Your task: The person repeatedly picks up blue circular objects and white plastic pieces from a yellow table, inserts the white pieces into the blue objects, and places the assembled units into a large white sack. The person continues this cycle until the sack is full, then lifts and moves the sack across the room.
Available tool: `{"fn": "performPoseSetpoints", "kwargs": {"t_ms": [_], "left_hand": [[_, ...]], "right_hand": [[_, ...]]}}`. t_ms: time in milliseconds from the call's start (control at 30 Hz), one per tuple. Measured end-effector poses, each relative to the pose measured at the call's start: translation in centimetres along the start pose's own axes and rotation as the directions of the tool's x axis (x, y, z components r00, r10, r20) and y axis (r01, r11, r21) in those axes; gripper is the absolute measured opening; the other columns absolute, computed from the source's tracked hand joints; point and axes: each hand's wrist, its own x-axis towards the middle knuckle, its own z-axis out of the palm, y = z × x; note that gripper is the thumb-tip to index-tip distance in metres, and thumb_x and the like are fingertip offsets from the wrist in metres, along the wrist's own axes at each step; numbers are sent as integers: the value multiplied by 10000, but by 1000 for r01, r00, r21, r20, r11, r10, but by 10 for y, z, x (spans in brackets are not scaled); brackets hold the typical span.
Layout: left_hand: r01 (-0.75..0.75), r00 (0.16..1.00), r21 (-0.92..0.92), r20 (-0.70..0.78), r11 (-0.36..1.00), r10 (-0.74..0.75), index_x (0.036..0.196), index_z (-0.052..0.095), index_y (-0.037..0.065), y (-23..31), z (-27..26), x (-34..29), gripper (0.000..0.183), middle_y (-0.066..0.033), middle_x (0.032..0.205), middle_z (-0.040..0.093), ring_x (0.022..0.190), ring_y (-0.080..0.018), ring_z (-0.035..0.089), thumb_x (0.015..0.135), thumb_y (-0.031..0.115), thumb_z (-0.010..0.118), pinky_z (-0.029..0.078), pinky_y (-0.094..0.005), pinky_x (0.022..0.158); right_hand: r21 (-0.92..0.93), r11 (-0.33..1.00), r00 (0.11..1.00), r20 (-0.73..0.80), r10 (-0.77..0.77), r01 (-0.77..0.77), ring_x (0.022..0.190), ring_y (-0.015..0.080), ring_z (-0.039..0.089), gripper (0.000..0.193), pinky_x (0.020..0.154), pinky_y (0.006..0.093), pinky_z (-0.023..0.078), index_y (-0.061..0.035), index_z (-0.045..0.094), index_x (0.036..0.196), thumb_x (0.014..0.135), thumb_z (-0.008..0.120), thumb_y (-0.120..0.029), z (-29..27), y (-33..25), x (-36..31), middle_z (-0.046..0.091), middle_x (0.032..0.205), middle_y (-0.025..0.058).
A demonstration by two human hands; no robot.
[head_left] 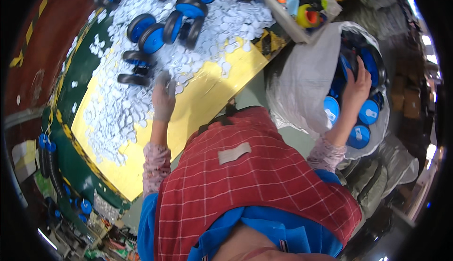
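My right hand (357,89) reaches into the mouth of a whitish plastic bag (302,77) at the right, its fingers closed on a black-rimmed blue wheel (348,63). Around it in the bag lie several more blue wheels (368,111), some with a small white piece on the blue face. My left hand (163,101), greyish at the fingers, is over the spread of small flat white pieces (127,105). Its fingers are drawn together; what they hold, if anything, I cannot make out. Just beyond it stands a pair of black-and-blue wheels (137,67).
More joined wheels (153,37) rest on the white pieces at the far side of the yellow board (203,91). A grey bin (302,33) of mixed scraps stands beyond the bag. Black-and-yellow tape (94,159) edges the green table (71,103) at the left.
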Motion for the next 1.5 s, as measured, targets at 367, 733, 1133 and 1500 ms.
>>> {"fn": "performPoseSetpoints", "kwargs": {"t_ms": [367,733,1133,1500], "left_hand": [[-50,989,376,147,925,-6,1361,443,11,45,75,132,679,-233,1190,593,1109,-415,569,809,265,747,479,-457,926],[94,994,-112,-44,989,-100,1354,383,12,40,23,56,537,-304,1177,550,1102,-454,557,954,296,603,444,-449,934],[735,544,-670,491,105,-681,1376,381,-20,29,10,-130,621,-163,1292,539,1151,-261,583,951,370,612,491,-391,963],[54,883,271,436,961,-172,1336,492,33,22,-6,-13,628,-234,1256,578,1129,-416,572,879,429,661,471,-445,957]], "right_hand": [[626,728,786,286,-548,280,1057,322,620,244,936,375,493,-74,685,1066,851,601,5,149,-142,-32,660,1101,131],[833,370,394,203,-897,412,1045,310,584,186,903,412,486,-98,696,970,797,635,-131,311,-202,-99,640,1061,103],[870,450,749,433,-502,-202,929,249,602,341,795,354,496,-17,642,1085,765,749,-69,210,-245,-119,627,1009,115],[876,383,816,438,-379,-293,915,167,605,354,748,295,512,-7,634,1129,793,744,-19,174,-261,-138,625,1036,74]]}}
